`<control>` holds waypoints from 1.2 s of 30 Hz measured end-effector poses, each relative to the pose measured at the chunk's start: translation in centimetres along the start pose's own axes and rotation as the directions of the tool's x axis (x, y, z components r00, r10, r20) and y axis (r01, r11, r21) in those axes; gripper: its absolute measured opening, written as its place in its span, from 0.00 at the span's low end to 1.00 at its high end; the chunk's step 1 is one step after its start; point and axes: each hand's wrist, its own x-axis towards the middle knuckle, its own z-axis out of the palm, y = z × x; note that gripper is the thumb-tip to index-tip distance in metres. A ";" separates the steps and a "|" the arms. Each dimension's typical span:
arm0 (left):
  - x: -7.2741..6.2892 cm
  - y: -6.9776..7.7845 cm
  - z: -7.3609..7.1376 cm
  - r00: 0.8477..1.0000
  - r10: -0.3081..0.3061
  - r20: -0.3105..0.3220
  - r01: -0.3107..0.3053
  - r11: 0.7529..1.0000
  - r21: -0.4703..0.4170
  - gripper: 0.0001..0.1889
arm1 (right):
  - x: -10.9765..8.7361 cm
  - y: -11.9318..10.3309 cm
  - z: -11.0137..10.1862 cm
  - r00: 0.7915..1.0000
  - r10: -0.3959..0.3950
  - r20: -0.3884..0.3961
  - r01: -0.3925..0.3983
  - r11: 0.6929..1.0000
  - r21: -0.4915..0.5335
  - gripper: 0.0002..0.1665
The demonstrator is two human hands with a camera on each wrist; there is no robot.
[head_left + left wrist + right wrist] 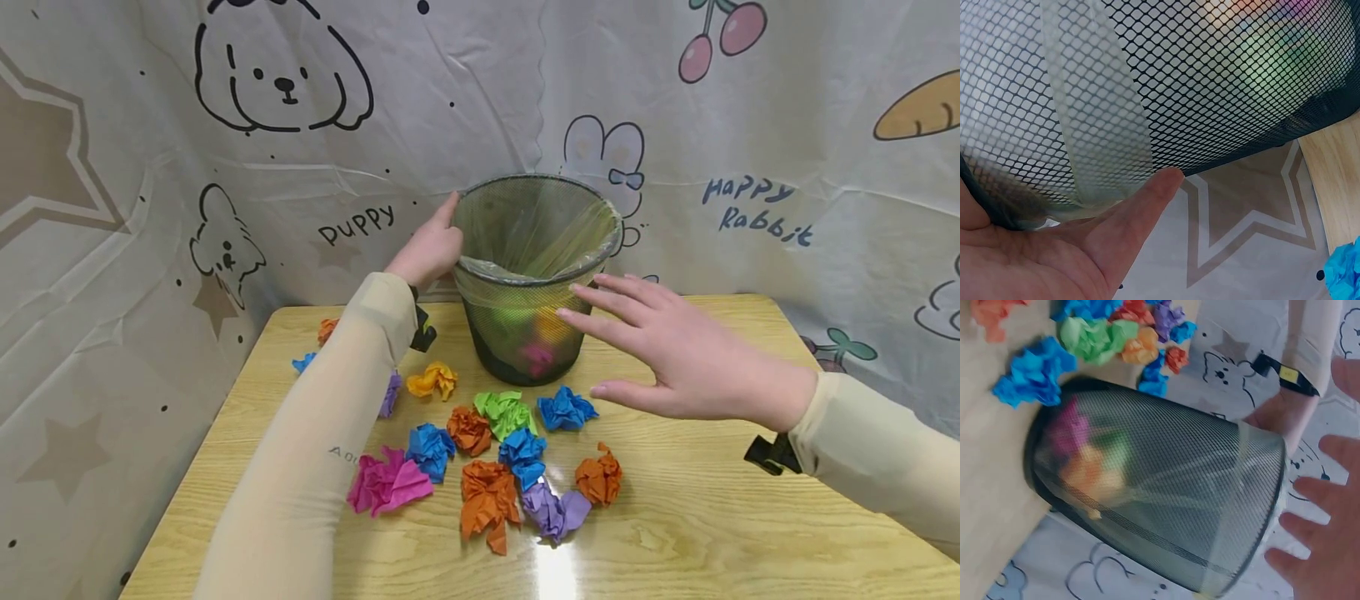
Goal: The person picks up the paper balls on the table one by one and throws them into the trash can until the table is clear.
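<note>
A black mesh bin (pixel 517 325) with a clear plastic liner (pixel 540 275) stands upright, with crumpled green, yellow and pink paper visible inside it. My left hand (pixel 431 250) touches the bin's left side at the rim, one finger stretched up along it. In the left wrist view, the thumb (pixel 1154 197) lies against the outside of the mesh. On the bin's right side my right hand (pixel 660 350) is spread, holding nothing. Its fingertips overlap the bin in the head view, but the right wrist view shows the fingers (pixel 1316 494) apart from the rim.
Crumpled paper balls lie before the bin: a pink one (pixel 390 483), orange ones (pixel 489 500), blue ones (pixel 566 408), a green one (pixel 506 412), purple (pixel 555 510) and yellow (pixel 432 380). My left forearm covers some on the left. A printed curtain (pixel 465 83) hangs behind the wooden table (pixel 697 500).
</note>
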 end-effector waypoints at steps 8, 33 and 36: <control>0.3 -0.1 0.0 1.000 -0.022 -0.002 0.022 1.000 -0.008 0.34 | -2.1 -0.9 3.3 0.987 -0.067 0.146 0.047 0.989 0.139 0.45; 0.3 -0.1 0.0 0.999 -0.032 0.012 0.032 0.999 -0.023 0.34 | -6.0 -2.3 13.3 0.893 -0.012 0.450 -0.136 0.946 0.294 0.54; 0.3 -0.1 0.0 1.000 -0.026 0.007 0.026 1.000 -0.016 0.34 | -6.0 -2.5 13.7 0.893 -0.009 0.450 -0.137 0.947 0.291 0.52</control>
